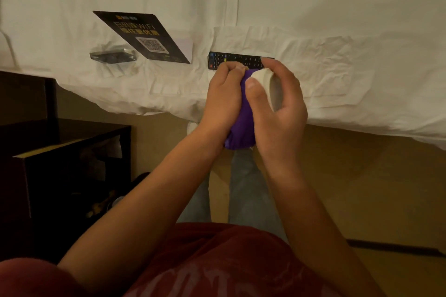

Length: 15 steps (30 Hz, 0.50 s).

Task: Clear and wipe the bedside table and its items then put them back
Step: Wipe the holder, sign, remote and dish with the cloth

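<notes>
Both forearms reach forward from the bottom of the view, bare to above the elbow, and converge so that the hands meet near the middle. The left hand (223,99) sits with its back toward the camera, fingers curled tight over a bunched purple cloth (241,128) that bulges out below the wrist. The right hand (277,103) is turned with the thumb side up; its thumb and curled fingers wrap round a small white cup (268,87), the thumb lying across the cup's near side. The two hands touch, the left knuckles pressed against the right thumb.
</notes>
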Available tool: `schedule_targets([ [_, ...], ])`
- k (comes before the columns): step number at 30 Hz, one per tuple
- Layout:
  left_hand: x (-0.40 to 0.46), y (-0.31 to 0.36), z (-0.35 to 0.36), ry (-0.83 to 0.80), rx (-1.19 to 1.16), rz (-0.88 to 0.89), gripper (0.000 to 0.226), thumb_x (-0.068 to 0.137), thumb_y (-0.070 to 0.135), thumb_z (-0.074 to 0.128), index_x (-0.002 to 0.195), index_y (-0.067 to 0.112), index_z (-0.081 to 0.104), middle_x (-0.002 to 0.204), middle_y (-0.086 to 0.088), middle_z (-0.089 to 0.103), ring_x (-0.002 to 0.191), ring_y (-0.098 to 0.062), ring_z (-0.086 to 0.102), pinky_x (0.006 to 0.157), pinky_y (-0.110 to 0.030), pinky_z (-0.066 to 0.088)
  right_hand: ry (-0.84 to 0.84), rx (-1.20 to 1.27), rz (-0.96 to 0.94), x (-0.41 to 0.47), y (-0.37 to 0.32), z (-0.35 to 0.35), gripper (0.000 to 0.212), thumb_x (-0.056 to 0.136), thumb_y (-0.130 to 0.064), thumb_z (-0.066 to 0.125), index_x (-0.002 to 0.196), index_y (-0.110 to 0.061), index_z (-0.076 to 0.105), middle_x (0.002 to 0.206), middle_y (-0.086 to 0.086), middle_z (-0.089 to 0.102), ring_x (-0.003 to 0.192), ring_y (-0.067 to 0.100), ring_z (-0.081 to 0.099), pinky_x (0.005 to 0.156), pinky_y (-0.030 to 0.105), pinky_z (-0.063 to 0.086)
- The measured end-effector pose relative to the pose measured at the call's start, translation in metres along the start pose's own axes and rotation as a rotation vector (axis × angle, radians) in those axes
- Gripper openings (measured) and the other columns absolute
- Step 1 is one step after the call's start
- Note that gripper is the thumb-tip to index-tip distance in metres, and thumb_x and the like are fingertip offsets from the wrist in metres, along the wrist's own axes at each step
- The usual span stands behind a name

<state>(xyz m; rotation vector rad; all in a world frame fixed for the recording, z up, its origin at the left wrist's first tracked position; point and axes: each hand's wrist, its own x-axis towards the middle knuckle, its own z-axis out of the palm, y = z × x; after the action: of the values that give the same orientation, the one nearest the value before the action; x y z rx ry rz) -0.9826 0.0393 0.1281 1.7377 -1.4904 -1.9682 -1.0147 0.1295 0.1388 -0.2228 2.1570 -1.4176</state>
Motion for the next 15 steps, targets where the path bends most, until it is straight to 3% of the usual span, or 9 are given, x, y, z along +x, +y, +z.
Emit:
schedule_targets([
  [3,0.002,0.003,-0.002,-0.116,0.046,-0.03,0.015,0.105,0.008,0.045,0.101,0.007,0.059,0.083,0.006,0.06,0.058,0.016,0.055,0.058,-0.003,0.041,-0.014,-0.071,-0.191,0.002,0.001,-0.003,0.042,0.089,-0.029,0.07,0.127,-0.011,0.067,0.126,-0.002,0.066,0.121,0.009,0.06,0.105,0.027,0.047],
  [6,0.003,0.007,-0.007,-0.242,0.139,-0.053,0.017,0.104,0.004,0.044,0.106,0.005,0.061,0.084,0.01,0.057,0.062,0.021,0.054,0.064,-0.001,0.04,-0.036,-0.107,-0.303,0.01,0.008,-0.004,0.039,0.087,-0.03,0.071,0.122,-0.012,0.07,0.122,-0.001,0.069,0.117,0.013,0.064,0.103,0.032,0.05],
  [8,0.004,0.012,-0.009,-0.28,0.174,-0.034,0.02,0.103,0.009,0.045,0.101,0.005,0.065,0.083,0.006,0.062,0.064,0.014,0.055,0.063,-0.002,0.041,-0.035,0.013,-0.107,0.019,0.011,-0.004,0.038,0.088,-0.036,0.069,0.12,-0.017,0.072,0.119,-0.005,0.072,0.115,0.01,0.066,0.099,0.031,0.054],
  [11,0.004,0.017,-0.012,-0.303,0.218,-0.008,0.025,0.105,0.016,0.046,0.102,0.003,0.067,0.09,0.0,0.064,0.074,0.003,0.057,0.066,-0.006,0.042,-0.059,0.26,0.196,0.033,0.012,-0.005,0.029,0.086,-0.041,0.068,0.11,-0.025,0.077,0.105,-0.014,0.077,0.104,0.001,0.07,0.083,0.018,0.055],
  [13,0.004,0.016,-0.014,-0.265,0.196,0.022,0.023,0.105,0.016,0.046,0.101,0.006,0.066,0.09,0.004,0.065,0.075,0.005,0.057,0.068,-0.005,0.041,-0.162,0.285,0.259,0.039,0.017,-0.008,0.034,0.082,-0.05,0.069,0.107,-0.029,0.077,0.107,-0.013,0.078,0.103,0.002,0.071,0.079,0.015,0.054],
  [15,0.005,0.012,-0.017,-0.214,0.141,0.04,0.02,0.105,0.016,0.047,0.102,0.007,0.065,0.083,0.014,0.068,0.071,0.012,0.058,0.067,-0.002,0.04,-0.329,0.271,0.272,0.039,0.026,-0.015,0.048,0.08,-0.056,0.071,0.119,-0.027,0.073,0.118,-0.004,0.076,0.11,0.01,0.071,0.082,0.02,0.056],
])
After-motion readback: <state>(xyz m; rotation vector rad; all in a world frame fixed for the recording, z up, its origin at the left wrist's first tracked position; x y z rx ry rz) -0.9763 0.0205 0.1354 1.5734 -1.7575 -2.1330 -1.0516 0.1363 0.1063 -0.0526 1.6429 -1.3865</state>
